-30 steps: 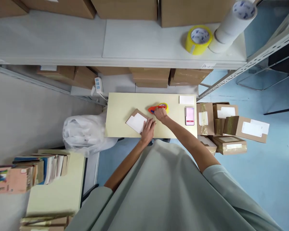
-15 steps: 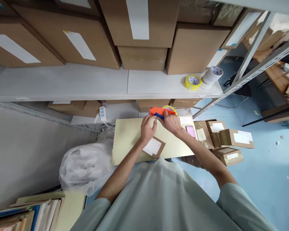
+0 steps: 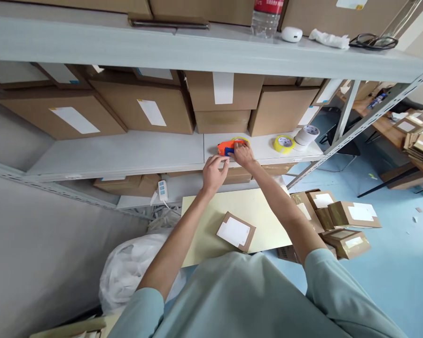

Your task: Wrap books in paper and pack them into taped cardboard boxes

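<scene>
My right hand (image 3: 244,154) is closed around an orange and blue tape dispenser (image 3: 225,147) loaded with a yellow roll of tape. The dispenser is over the front part of the grey middle shelf (image 3: 144,152); whether it rests there is hard to tell. Just in front of the dispenser, my left hand (image 3: 214,175) has its fingers loosely bent and apart, with nothing visible in them. Below both hands, a small cardboard box (image 3: 234,231) with a white label lies on the pale yellow table (image 3: 200,239).
Yellow tape (image 3: 284,144) and white tape rolls (image 3: 306,135) stand on the shelf's right end. Large cartons (image 3: 151,105) line its back. The upper shelf edge (image 3: 197,49) crosses above. Small boxes (image 3: 354,213) are stacked at right, a white plastic bag (image 3: 130,267) at left.
Both hands have moved forward from over the table to the shelf, the right one carrying the tape dispenser. The view has tilted up, bringing the upper shelf into sight. The small box stays on the table.
</scene>
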Available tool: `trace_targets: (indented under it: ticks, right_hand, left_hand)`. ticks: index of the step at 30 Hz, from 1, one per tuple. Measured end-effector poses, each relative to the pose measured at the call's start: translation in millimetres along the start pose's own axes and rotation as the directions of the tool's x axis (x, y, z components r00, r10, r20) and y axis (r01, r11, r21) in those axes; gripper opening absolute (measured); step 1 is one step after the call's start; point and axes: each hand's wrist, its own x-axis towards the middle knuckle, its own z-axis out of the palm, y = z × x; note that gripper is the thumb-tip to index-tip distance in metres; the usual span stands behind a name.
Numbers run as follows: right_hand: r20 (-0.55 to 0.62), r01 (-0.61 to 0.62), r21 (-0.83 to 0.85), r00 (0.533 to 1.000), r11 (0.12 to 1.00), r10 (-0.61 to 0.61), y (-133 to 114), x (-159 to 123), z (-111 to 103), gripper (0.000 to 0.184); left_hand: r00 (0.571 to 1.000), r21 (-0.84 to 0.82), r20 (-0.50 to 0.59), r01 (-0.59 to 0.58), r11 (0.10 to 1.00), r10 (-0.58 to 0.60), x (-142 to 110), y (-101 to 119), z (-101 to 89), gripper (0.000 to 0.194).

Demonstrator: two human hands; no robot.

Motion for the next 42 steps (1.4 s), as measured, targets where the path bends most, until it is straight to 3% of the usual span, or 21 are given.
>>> trace_targets:
  ticks: [2, 5, 7, 9, 12, 14, 17, 19, 23, 26, 32, 35, 39, 42]
  right_hand:
    - [-0.027, -0.018, 0.024, 0.999, 1.0, 0.018, -4, -3, 8, 0.056]
    - [-0.19, -0.052, 0.085, 0.979, 0.995, 0.067, -6, -25, 25, 0.057]
    - [-0.286, -0.092, 0.154, 0.949, 0.984, 0.134, -3, -58, 45, 0.059]
    - [-0.294, -0.159, 0.253, 0.927, 0.954, 0.233, 1, -106, 74, 0.062]
    - [-0.128, -0.351, 0.411, 0.892, 0.841, 0.434, 5, -196, 130, 0.067]
    - [0.066, -0.536, 0.459, 0.816, 0.709, 0.574, 1, -257, 165, 0.069]
    - [0.354, -0.75, 0.47, 0.643, 0.465, 0.679, -14, -326, 204, 0.068]
    - [0.489, -0.814, 0.491, 0.553, 0.311, 0.675, -27, -353, 218, 0.07]
    - [0.614, -0.793, 0.604, 0.53, 0.084, 0.585, -45, -371, 227, 0.086]
    - [0.617, -0.765, 0.644, 0.528, 0.011, 0.584, -47, -373, 219, 0.092]
    - [0.546, -0.692, 0.722, 0.58, 0.012, 0.604, -40, -373, 182, 0.089]
    - [0.498, -0.675, 0.734, 0.61, 0.074, 0.616, -34, -368, 171, 0.084]
    - [0.468, -0.677, 0.714, 0.649, 0.175, 0.6, -21, -357, 173, 0.084]
    - [0.445, -0.664, 0.713, 0.677, 0.225, 0.586, -13, -350, 183, 0.087]
  left_hand:
    - [0.998, -0.002, 0.039, 0.044, 0.999, -0.044, -21, -11, 0.2, 0.023]
    - [0.984, -0.032, 0.112, 0.145, 0.989, -0.141, -68, -36, 6.8, 0.024]
    - [0.954, -0.049, 0.182, 0.251, 0.967, -0.239, -109, -56, 13.9, 0.025]
    - [0.888, -0.049, 0.277, 0.395, 0.917, -0.367, -154, -75, 21.8, 0.029]
    - [0.713, -0.001, 0.438, 0.61, 0.793, -0.548, -215, -95, 34.6, 0.037]
    - [0.616, 0.064, 0.495, 0.678, 0.733, -0.613, -244, -102, 44.4, 0.037]
    - [0.558, 0.136, 0.525, 0.691, 0.71, -0.643, -267, -107, 61.0, 0.033]
    - [0.536, 0.152, 0.554, 0.687, 0.711, -0.637, -273, -107, 71.3, 0.037]
    - [0.484, 0.186, 0.617, 0.677, 0.712, -0.621, -268, -102, 79.9, 0.047]
    - [0.496, 0.183, 0.6, 0.679, 0.711, -0.628, -257, -94, 72.2, 0.052]
    - [0.616, 0.034, 0.511, 0.683, 0.73, -0.6, -242, -70, 40.8, 0.056]
    - [0.643, -0.021, 0.475, 0.69, 0.723, -0.6, -245, -57, 32.0, 0.056]
    - [0.67, -0.027, 0.418, 0.685, 0.728, -0.614, -257, -49, 31.9, 0.054]
    - [0.655, 0.015, 0.396, 0.696, 0.718, -0.643, -268, -51, 36.1, 0.046]
